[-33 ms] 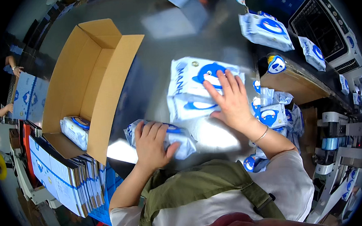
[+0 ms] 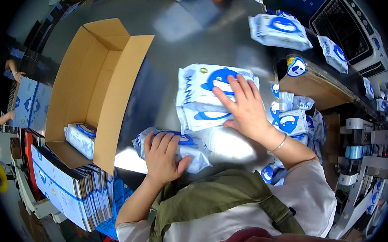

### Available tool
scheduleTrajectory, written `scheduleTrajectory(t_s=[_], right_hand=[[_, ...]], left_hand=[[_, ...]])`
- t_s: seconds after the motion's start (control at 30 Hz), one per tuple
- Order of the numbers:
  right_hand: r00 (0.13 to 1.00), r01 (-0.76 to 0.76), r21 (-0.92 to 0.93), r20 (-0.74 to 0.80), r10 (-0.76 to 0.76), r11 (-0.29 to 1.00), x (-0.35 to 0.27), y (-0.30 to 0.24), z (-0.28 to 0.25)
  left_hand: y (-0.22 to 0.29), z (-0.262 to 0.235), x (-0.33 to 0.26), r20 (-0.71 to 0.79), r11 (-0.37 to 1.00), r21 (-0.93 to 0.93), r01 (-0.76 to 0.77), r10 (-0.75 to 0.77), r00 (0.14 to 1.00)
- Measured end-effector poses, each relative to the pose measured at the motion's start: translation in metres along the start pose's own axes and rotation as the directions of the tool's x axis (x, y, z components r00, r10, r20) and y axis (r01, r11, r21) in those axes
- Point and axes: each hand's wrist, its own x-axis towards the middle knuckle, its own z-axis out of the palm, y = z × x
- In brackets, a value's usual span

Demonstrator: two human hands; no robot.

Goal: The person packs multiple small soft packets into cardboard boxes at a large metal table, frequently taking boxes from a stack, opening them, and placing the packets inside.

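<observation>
- Over on the right: open right hand (image 2: 244,104), palm down, fingers spread across the top of a whale-printed stack (image 2: 200,80), apparently two soft packs deep; resting contact, no clenched grip.
- Nearer the body, to the left: left hand (image 2: 164,157) draped over a separate soft pack (image 2: 196,156), fingers bent, thumb apart; firm grasp or light touch, impossible to tell with the underside hidden.
- Both lots down on the shiny dark table (image 2: 159,80), just beside each other, between the open brown carton (image 2: 110,84) and the heap of packs (image 2: 291,122) at the right.
- Easy with the pressure here! Best to spread load through the whole palm; too much fingertip risks denting such soft wrapping.
- For the stack, better to steady both layers together, edges flush, or risk the upper sliding off.
- On the left, wiser to take the body of the pack than the thin crimped end.
- Over in the carton, one pack (image 2: 80,141) at the near end; worth matching its lie, neatly squared.
</observation>
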Motion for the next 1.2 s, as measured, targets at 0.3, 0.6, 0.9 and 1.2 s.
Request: scheduleTrajectory(t_s=[0.3,0.6,0.9,1.2], right_hand=[[0.867,-0.273,0.559,0.495,-0.051,0.783,0.135,0.087,0.037],[0.993,0.110,0.385,-0.071,-0.089,0.917,0.107,0.064,0.007],[0.926,-0.343,-0.163,0.104,0.362,0.925,0.154,0.250,0.005],[0.931,-0.153,0.077,-0.322,0.170,0.985,0.122,0.156,-0.008]], left_hand=[[-0.009,0.007,0.043,0.028,0.986,-0.103,-0.133,0.137,0.990],[-0.005,-0.010,-0.026,-0.128,1.000,0.001,-0.022,0.022,0.991],[0.003,0.028,-0.111,0.082,0.247,-0.797,0.552,-0.861,0.503],[0.024,0.031,-0.111,0.527,-0.305,-0.827,0.472,-0.716,0.458]])
